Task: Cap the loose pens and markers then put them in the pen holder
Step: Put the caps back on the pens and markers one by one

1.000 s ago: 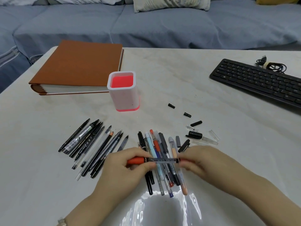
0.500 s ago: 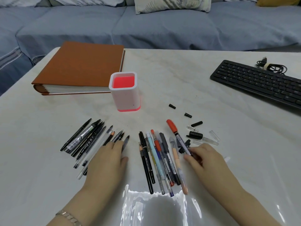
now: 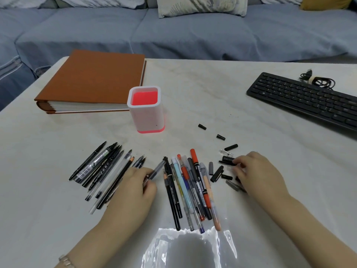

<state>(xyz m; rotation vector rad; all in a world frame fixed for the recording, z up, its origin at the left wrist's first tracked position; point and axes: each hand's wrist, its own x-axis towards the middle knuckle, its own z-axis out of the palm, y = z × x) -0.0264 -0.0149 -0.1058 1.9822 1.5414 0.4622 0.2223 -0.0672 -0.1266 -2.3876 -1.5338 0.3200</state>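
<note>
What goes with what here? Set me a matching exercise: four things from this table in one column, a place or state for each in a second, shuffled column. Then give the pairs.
Column one
1. left hand
2. right hand
3. pen holder
4. keyboard

Column two
A. stands upright beside the book
B. holds a clear pen
C. lies at the far right of the table
D. pinches a black cap

Pairs: 1-B, 2-D, 3-A, 4-C
</note>
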